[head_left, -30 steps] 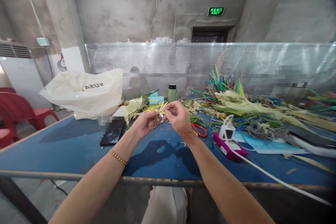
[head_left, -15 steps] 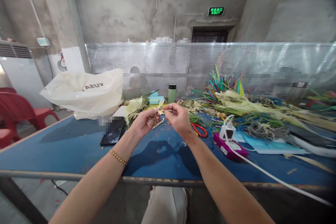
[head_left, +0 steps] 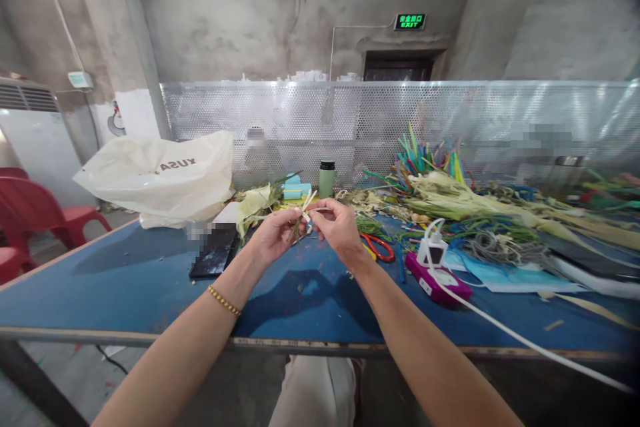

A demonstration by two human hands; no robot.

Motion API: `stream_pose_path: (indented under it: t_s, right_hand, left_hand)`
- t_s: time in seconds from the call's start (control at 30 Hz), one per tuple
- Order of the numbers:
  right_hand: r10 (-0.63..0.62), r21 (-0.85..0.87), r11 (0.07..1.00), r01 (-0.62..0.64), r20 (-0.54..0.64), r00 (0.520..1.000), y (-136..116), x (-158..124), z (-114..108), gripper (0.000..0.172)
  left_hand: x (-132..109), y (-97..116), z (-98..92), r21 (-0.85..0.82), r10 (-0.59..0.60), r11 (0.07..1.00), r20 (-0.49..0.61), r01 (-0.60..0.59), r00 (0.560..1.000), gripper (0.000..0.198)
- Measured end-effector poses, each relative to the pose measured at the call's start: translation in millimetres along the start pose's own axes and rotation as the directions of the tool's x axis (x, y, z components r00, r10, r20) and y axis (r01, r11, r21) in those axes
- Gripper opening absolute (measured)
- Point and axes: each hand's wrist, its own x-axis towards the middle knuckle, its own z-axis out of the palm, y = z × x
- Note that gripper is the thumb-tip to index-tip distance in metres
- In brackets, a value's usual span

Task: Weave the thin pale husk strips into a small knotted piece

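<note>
Near the middle of the blue table (head_left: 165,300), my left hand (head_left: 275,235) is closed on a small bundle of pale husk strips (head_left: 309,201). Light tips stick up above its fingers, and greenish ends show below them. My right hand (head_left: 341,227) is pinched close beside it, on a thin pale strand that reaches to the bundle; its fingertips partly hide the strand. Behind my left hand lies a piece of pale green corn husk (head_left: 255,205). Red-handled scissors (head_left: 383,250) rest to the right of my right hand.
A white plastic bag (head_left: 160,177) and a dark phone or tablet (head_left: 215,253) are on the left. A green bottle (head_left: 327,180) stands at the back. Right of me are a purple power strip (head_left: 435,280) with a white cable, husks (head_left: 465,200), wire coils and a blue mask (head_left: 520,273).
My right hand has shifted slightly left, closer to my left hand, and the strand now lies against the bundle. The left hand keeps its hold.
</note>
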Motion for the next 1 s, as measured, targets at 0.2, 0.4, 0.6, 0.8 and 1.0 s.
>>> stream_pose_path:
  t_s: [0.2,0.4,0.6,0.8,1.0]
  right_hand:
    - [0.029,0.130,0.991,-0.030,0.006,1.000,-1.0,-0.5,2.1,0.012]
    - [0.011,0.170,0.985,-0.021,0.061,0.998,-3.1,-2.3,2.8,0.015]
    - [-0.146,0.052,0.989,0.140,0.135,0.980,-1.2,-4.3,0.0,0.014]
    - [-0.347,-0.228,0.904,0.363,0.106,0.932,3.2,-4.6,-3.5,0.015]
    - [-0.446,-0.300,0.830,0.470,0.149,0.883,0.1,-5.9,-3.6,0.011]
  left_hand:
    - [3.2,-3.3,-5.3,0.024,0.032,0.999,0.047,-0.033,0.998,0.009]
    - [-1.3,-1.5,-0.1,0.017,0.029,0.999,0.031,-0.030,0.999,0.004]
    - [-1.3,-1.2,1.9,0.022,0.038,0.999,0.019,-0.039,0.999,0.002]
    - [0.2,-2.1,0.7,0.008,0.008,1.000,0.001,-0.008,1.000,0.003]
    - [1.6,-2.3,-0.4,0.020,0.015,1.000,-0.039,-0.015,0.999,0.005]
